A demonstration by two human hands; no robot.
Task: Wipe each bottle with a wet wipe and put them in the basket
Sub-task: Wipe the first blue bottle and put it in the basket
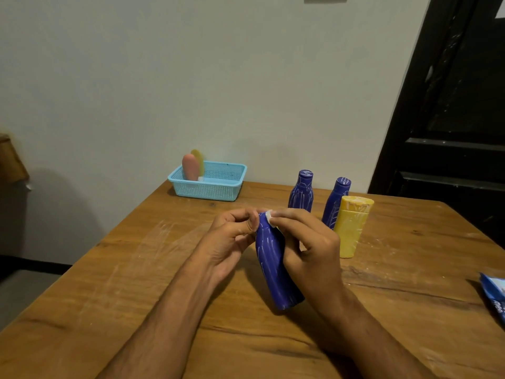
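Observation:
A blue bottle (pixel 274 269) streaked with white stands tilted on the wooden table (pixel 136 283) in the middle. My left hand (pixel 232 239) grips its top from the left. My right hand (pixel 308 244) presses a small white wet wipe (pixel 269 215) against the bottle's neck. Two more streaked blue bottles (pixel 301 191) (pixel 336 201) and a yellow bottle (pixel 352 225) stand upright just behind my right hand. A light blue basket (pixel 218 184) sits at the table's far edge with a pink bottle (pixel 190 166) and a yellow-green bottle (pixel 199 158) leaning inside it.
A blue wipes packet (pixel 496 296) lies at the table's right edge, partly out of frame. A dark door (pixel 451 105) is at the right, a pale wall behind. White smears mark the table's left part.

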